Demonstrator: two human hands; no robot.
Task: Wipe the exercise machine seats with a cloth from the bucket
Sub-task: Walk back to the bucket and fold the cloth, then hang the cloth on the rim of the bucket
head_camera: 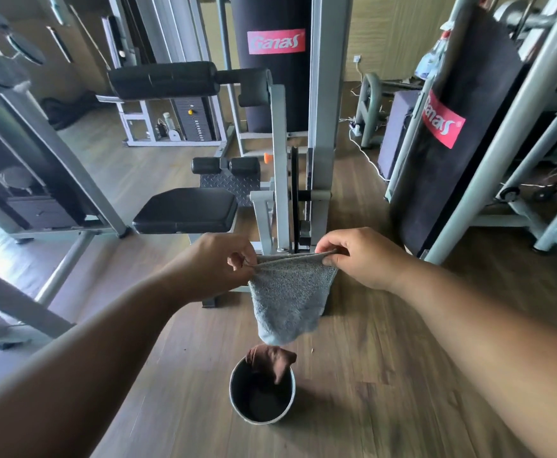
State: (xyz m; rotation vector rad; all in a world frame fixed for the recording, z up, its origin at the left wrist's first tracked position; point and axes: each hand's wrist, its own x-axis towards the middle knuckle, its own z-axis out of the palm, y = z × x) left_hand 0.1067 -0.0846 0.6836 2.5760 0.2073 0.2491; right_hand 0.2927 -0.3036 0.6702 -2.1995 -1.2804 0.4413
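Head view: both hands hold the cloth [289, 299] up at mid-frame, just above the bucket [262, 396]. The left hand [216, 264] pinches one top corner between thumb and fingers, and the right hand [358, 256] pinches the other, so the top edge is stretched taut and the rest hangs down in a tapering fold.

The step looks like spreading out the cloth just taken from the bucket. No seat is wiped yet. Next it must be carried up-frame to the seat [186, 209] left of centre and pressed flat.

The cloth is grey, nubbly terry, limp. The bucket is round, shiny metal, with a brown rag [272, 358] over its rim. The seat is black, smooth padded vinyl with rounded corners. The floor [369, 375] is wood-grain plank.
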